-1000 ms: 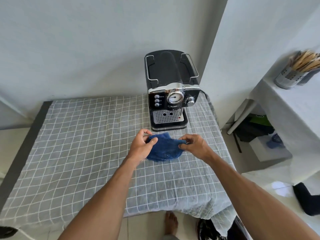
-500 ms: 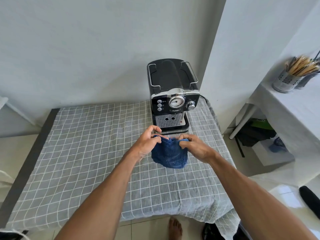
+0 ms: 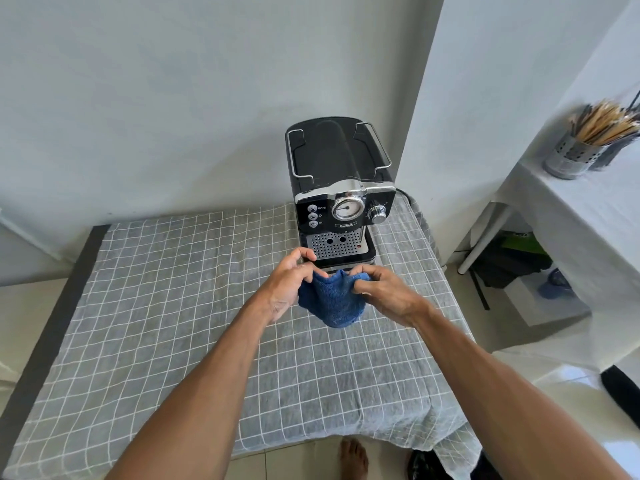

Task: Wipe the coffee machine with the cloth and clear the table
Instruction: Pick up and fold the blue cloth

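Two hands hold a blue cloth (image 3: 332, 301) up over the counter (image 3: 180, 306), just in front of the coffee machine (image 3: 341, 188). The left hand (image 3: 289, 285) and right hand (image 3: 384, 294) each pinch its top edge with their fingers (image 3: 360, 289). The cloth hangs down between them.

"Duchess" on coffee machine (image 3: 341, 188)

Left hand (image 3: 289, 285) and right hand (image 3: 384, 292) pinch blue cloth (image 3: 330, 303) above table (image 3: 156, 323), near coffee machine (image 3: 341, 188).
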A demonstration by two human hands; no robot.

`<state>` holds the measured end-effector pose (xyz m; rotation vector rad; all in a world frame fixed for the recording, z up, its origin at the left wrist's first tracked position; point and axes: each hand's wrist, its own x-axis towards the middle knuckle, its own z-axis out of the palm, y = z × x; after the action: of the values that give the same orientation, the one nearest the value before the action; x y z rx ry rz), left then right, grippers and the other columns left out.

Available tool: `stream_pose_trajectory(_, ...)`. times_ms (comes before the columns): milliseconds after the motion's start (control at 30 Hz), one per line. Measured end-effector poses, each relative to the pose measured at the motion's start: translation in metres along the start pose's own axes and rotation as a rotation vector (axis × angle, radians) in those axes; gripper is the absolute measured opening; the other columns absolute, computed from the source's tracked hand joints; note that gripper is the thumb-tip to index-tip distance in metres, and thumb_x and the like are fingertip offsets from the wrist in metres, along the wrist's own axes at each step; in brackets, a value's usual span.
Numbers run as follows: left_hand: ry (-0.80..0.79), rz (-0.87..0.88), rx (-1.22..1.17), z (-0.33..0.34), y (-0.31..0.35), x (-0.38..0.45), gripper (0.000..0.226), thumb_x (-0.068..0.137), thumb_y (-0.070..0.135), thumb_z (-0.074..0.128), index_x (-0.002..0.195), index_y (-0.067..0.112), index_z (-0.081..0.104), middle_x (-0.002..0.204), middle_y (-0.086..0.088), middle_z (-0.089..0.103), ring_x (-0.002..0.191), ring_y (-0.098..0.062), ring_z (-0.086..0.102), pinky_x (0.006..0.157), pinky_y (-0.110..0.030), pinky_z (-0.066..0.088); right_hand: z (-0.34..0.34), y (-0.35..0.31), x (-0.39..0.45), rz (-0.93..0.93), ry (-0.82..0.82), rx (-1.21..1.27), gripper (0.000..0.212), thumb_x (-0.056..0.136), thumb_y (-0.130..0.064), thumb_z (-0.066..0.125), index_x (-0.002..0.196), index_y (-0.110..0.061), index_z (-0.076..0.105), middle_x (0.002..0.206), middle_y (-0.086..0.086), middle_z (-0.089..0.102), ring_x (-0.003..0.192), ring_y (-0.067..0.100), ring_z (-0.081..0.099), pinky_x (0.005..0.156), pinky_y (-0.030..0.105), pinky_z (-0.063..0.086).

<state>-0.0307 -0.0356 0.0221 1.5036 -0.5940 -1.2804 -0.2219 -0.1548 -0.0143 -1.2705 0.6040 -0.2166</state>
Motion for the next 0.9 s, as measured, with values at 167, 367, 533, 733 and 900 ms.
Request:
stream_pose_trajectory(167, 0.038, 0.032, 0.096, -0.010, -0.004, 0.002, 0.031, 0.083, -0.005, 0.049, 0.102, 0.019, 0.051, 0.102, -0.009, 0.079, 0.107, -0.024, 0.060, 0.100, -0.044, 0.038, -0.003, -0.004, 0.004, -0.082, 0.120, -0.043, 0.019, 0.091, 0.003, 0.070, 0.088, -0.016, 0.074, 0.100, 0.014, 0.069, 0.098, 0.023, 0.063, 0.096, 0.041, 0.050)
stream_pose_trajectory(367, 0.169, 0.076, 0.095, -0.018, -0.004, 0.002, 0.029, 0.095, -0.011, 0.051, 0.104, 0.016, 0.053, 0.108, -0.002, 0.080, 0.094, -0.017, 0.070, 0.081, -0.030, 0.050, -0.012, -0.011, 0.007, -0.157, 0.181, -0.195, 0.011, 0.090, -0.007, 0.076, 0.101, -0.005, 0.076, 0.108, 0.014, 0.076, 0.107, 0.030, 0.072, 0.101, 0.044, 0.057)
stream_pose_trajectory(533, 0.187, 0.098, 0.085, -0.018, 0.002, 0.004, 0.029, 0.095, -0.009, 0.051, 0.111, 0.014, 0.054, 0.108, -0.001, 0.080, 0.096, -0.018, 0.072, 0.077, -0.027, 0.051, -0.006, -0.016, 0.007, -0.177, 0.131, -0.261, 0.016, 0.086, -0.010, 0.080, 0.086, -0.026, 0.079, 0.132, -0.002, 0.067, 0.117, 0.016, 0.067, 0.102, 0.038, 0.056)
stream_pose_trajectory(733, 0.202, 0.106, 0.140, -0.019, 0.006, 0.006, 0.029, 0.095, -0.006, 0.049, 0.108, 0.020, 0.054, 0.104, 0.000, 0.080, 0.101, -0.020, 0.071, 0.095, -0.037, 0.052, -0.002, -0.008, 0.001, -0.185, 0.164, -0.330, 0.012, 0.090, -0.007, 0.076, 0.102, -0.009, 0.078, 0.092, -0.005, 0.079, 0.085, 0.005, 0.073, 0.079, 0.024, 0.059)
stream_pose_trajectory(900, 0.194, 0.101, 0.145, -0.015, 0.005, 0.005, 0.032, 0.089, -0.003, 0.049, 0.106, 0.022, 0.058, 0.103, -0.002, 0.080, 0.098, -0.016, 0.065, 0.096, -0.037, 0.046, 0.003, 0.002, 0.006, -0.115, 0.016, -0.500, 0.021, 0.087, -0.032, 0.080, 0.105, -0.022, 0.081, 0.097, 0.007, 0.079, 0.091, 0.024, 0.076, 0.087, 0.050, 0.062)
